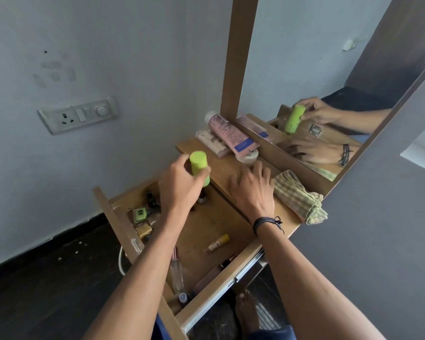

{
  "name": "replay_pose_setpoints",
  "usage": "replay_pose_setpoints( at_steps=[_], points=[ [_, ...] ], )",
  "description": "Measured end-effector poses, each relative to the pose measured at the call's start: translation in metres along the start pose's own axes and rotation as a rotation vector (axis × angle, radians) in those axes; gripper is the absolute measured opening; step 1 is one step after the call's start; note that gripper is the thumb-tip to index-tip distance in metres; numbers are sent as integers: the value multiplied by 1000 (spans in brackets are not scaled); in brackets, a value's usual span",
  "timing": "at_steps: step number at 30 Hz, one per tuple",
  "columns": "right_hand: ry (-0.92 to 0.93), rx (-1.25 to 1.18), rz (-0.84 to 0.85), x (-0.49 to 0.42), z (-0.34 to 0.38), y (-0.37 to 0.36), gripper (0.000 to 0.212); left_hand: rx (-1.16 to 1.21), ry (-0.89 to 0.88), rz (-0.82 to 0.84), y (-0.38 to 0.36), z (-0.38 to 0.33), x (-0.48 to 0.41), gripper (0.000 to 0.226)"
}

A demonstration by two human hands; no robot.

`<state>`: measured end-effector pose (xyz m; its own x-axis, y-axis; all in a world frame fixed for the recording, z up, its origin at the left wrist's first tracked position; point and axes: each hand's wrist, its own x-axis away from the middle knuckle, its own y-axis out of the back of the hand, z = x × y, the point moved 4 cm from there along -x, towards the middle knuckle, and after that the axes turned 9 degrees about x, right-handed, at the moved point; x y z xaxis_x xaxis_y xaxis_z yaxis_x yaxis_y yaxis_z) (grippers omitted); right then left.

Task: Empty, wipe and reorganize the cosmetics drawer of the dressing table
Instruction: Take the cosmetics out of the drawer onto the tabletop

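— What's in the hands?

— My left hand [179,185] is curled round a green bottle [198,165]. I'm holding it upright above the far end of the drawer [206,223], just left of the frame's centre. My right hand [253,190] holds nothing. Its fingers are straight and spread, palm down over the table [221,168], with the fingertips close to a round white jar [247,157]. I cannot tell whether the palm touches the wood.

— And the drawer?

— It's pulled out, lower centre, running toward the bottom edge. By its left wall I see a green square pot [139,214] and a gold-wrapped item [144,229]. A small dark bottle [201,198] stands just below the green bottle. A yellow-capped tube [219,242] lies on the bare floor in the middle, and a clear glass bottle [176,273] lies nearer the front.

— On the table?

— A pink tube [227,133] lies across a pale palette [210,141], its blue end over the jar, beside the frame of the mirror [317,57]. A folded checked cloth [299,197] sits just right of my right hand, at the mirror's foot. The glass reflects both hands and the bottle.
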<state>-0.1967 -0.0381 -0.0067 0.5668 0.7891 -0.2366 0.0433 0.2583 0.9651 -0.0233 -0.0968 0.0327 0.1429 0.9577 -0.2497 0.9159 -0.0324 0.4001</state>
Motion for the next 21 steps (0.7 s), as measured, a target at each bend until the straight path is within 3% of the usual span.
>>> replay_pose_setpoints(
  at_steps=[3, 8, 21],
  points=[
    [-11, -48, -6, 0, -2, 2, 35, 140, -30, 81, -20, -20, -22, 36],
    [-27, -107, -40, -1, -5, 2, 28, 136, -85, 253, -64, -23, -41, 43],
    [-35, -138, -38, -1, -6, 3, 29, 174, 53, 290, -70, 11, -50, 39]
  ],
)
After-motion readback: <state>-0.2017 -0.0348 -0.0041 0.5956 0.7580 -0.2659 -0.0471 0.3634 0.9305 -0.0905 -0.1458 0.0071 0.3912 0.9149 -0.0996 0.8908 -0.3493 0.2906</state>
